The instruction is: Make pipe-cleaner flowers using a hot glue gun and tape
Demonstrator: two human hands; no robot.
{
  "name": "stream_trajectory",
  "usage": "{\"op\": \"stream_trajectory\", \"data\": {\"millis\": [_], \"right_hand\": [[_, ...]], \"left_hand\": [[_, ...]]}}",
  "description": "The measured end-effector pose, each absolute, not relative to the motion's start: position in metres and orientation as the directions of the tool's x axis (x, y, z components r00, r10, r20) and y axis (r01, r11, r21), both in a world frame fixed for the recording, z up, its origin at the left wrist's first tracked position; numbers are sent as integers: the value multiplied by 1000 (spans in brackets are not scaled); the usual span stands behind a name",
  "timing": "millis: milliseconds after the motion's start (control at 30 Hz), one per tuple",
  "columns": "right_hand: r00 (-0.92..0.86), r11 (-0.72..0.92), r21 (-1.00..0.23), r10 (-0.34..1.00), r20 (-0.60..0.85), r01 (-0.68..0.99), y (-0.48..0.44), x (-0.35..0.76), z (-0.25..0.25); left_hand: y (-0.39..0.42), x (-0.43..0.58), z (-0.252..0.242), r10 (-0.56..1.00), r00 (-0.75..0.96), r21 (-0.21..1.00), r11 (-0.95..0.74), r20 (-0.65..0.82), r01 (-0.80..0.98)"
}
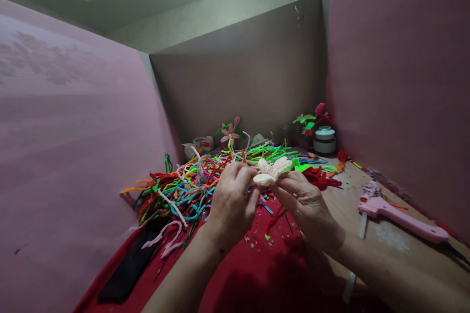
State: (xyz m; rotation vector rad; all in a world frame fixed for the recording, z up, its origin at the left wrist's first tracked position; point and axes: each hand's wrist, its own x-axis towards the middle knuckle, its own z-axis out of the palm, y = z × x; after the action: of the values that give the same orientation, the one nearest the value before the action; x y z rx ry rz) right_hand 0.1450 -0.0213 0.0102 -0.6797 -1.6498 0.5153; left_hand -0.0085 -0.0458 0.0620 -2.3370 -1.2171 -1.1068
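A cream-white pipe-cleaner flower point(271, 170) with several rounded petals is held up between my two hands. My left hand point(232, 200) has its fingers curled and pinched at the flower's left side. On the other side, my right hand point(304, 199) pinches the flower low on its right, thumb and fingers pressed together. The fingertips partly hide the flower's underside, so I cannot see whether a stem is there. Right behind the hands spreads a big tangled heap of coloured pipe cleaners point(198, 190).
A pink hot glue gun point(400, 215) with a glue stick lies on the board point(389, 259) at right. Beside my left arm is a black phone-like slab point(128, 264). Farther back stand a pink flower point(229, 133) and a lidded jar point(324, 140). Pink panels point(73, 156) enclose the sides.
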Motion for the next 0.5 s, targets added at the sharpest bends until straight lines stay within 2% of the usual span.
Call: {"op": "stream_trajectory", "data": {"millis": [67, 133, 267, 333, 500], "right_hand": [[-126, 747, -638, 662, 739, 185, -20, 145, 9], [-139, 766, -604, 637, 758, 220, -21, 144, 9], [-124, 773, -546, 607, 785, 324, -23, 143, 9], [-122, 775, -507, 584, 802, 376, -23, 142, 8], [-96, 765, -488, 572, 815, 421, -20, 143, 5]], "left_hand": [[-48, -9, 67, 515, 372, 30, -614, 772, 789], [-50, -7, 68, 433, 408, -90, -590, 804, 803], [-58, 3, 63, 349, 500, -341, -427, 792, 838], [-61, 12, 59, 355, 495, -375, -355, 793, 856], [-65, 29, 54, 443, 431, -355, -247, 786, 902]]}}
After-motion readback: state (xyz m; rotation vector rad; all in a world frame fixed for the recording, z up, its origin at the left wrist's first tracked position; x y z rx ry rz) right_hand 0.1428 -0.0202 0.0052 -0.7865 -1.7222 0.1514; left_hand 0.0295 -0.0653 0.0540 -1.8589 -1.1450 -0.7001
